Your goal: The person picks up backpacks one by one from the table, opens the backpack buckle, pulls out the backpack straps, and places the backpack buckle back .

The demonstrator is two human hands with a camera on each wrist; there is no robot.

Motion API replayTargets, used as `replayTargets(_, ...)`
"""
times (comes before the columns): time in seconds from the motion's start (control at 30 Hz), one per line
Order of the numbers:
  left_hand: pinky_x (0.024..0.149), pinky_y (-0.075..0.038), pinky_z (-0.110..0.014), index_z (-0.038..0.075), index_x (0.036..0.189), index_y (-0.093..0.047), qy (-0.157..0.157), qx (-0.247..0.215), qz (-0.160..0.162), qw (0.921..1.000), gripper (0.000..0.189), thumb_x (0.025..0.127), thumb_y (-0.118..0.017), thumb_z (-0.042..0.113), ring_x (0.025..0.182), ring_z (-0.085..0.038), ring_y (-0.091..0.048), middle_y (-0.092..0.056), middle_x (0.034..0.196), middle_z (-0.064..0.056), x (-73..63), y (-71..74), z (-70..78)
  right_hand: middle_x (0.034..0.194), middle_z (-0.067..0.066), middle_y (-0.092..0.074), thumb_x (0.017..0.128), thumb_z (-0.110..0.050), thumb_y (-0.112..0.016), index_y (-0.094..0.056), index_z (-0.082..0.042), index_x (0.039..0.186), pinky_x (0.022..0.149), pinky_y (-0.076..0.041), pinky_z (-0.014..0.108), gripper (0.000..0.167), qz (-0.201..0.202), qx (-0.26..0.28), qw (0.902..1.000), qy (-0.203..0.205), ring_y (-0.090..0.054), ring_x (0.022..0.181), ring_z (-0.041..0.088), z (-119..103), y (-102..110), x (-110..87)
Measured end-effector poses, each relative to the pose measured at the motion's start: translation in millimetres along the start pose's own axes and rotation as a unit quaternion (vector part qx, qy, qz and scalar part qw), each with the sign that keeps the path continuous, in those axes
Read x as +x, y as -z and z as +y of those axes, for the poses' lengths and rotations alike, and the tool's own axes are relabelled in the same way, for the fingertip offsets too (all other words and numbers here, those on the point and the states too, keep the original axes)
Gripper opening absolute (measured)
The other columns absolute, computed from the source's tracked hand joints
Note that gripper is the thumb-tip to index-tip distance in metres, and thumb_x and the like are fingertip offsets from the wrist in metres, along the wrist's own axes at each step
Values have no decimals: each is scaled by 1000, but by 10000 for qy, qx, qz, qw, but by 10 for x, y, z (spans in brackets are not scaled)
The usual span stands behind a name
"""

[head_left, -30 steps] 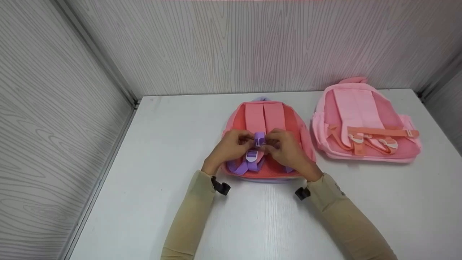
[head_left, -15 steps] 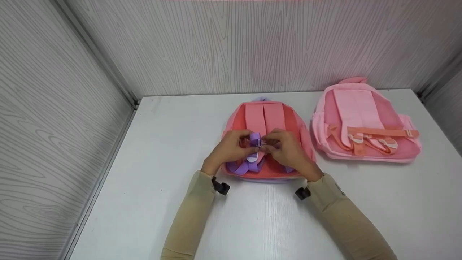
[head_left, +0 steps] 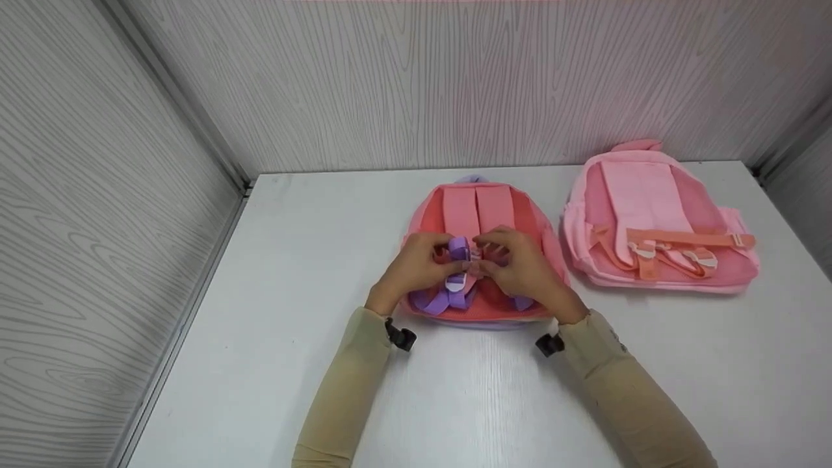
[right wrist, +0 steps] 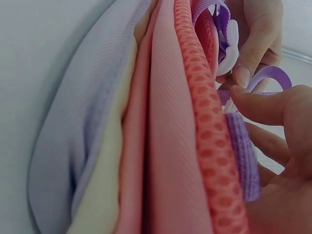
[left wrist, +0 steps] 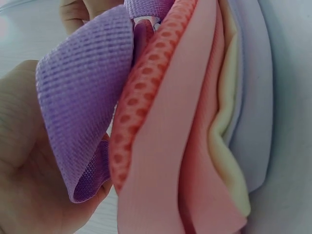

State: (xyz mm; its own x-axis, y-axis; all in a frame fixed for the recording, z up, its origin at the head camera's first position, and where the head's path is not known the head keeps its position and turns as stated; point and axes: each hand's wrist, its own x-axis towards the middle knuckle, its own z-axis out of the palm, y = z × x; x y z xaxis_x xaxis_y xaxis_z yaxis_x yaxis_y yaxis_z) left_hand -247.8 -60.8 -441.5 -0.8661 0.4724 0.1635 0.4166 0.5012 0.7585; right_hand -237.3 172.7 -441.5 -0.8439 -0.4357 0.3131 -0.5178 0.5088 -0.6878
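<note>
A small coral-pink backpack (head_left: 491, 299) lies with its shoulder-strap side up, purple webbing hanging from it. Above its middle, my left hand (head_left: 416, 263) pinches a looped purple strap (head_left: 459, 248) between thumb and fingers. My right hand (head_left: 523, 263) meets it from the right, its thumb tip close to the left thumb. It pinches a small white buckle piece (head_left: 476, 255), partly hidden by the fingertips. Below the left thumb sits a white strap adjuster (head_left: 455, 283). The loop of purple webbing (left wrist: 87, 92) stands out large in the left wrist view.
A second, light pink backpack (head_left: 640, 214) with orange straps (head_left: 689, 237) lies to the right. Both bags rest on a white table (head_left: 312, 240), with a wood-grain panel (head_left: 403, 84) behind it and another on the left.
The purple loop has shifted slightly left and turned, and the white buckle piece shows more between the hands. My right fingers have lifted and spread a little. The bags stay put.
</note>
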Motion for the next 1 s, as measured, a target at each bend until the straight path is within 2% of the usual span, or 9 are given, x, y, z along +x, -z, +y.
replayTargets(0.23, 75, -51, -29, 13, 98, -74, 112, -21, -30, 9999, 19, 96, -83, 29, 86, -16, -59, -66, 91, 2, 0, -12, -2, 116, 18, -72, 91, -5, -83, -74, 2, 129, 92, -59, 54, 39, -35, 148, 9998, 140, -68, 103, 36, -90, 73, 42)
replayTargets(0.4, 74, -49, -29, 13, 97, -72, 154, 32, -56, 9999, 18, 97, -81, 29, 87, -17, -57, -63, 90, 0, -5, -19, -2, 119, 19, -71, 92, -11, -85, -74, 0, 130, 95, -57, 54, 41, -174, 169, 9997, 88, -64, 107, 37, -201, 111, 99)
replayTargets(0.63, 72, -49, -27, 11, 104, -74, 234, 55, -56, 9997, 16, 97, -80, 24, 83, -15, -57, -63, 90, 1, -5, -31, -4, 118, 13, -72, 92, -14, -86, -76, -4, 129, 96, -57, 54, 40, -350, -10, 9991, 243, -66, 110, 36, -323, 111, 186)
replayTargets(0.87, 63, -40, -26, 3, 99, -73, -64, -75, 90, 9999, 15, 93, -81, 15, 71, -12, -51, -59, 81, 1, -3, -13, 5, 117, 9, -75, 92, -14, -86, -79, -6, 123, 98, -56, 52, 32, -511, 92, 9977, 441, -68, 110, 27, -398, 85, 258)
replayTargets(1.0, 62, -42, -25, 6, 101, -74, -29, -153, 84, 9998, 14, 93, -81, 15, 70, -10, -52, -59, 80, 2, -11, -14, 7, 117, 8, -75, 93, -11, -84, -80, -7, 122, 101, -56, 54, 30, -526, 50, 9978, 412, -68, 110, 26, -428, 87, 262)
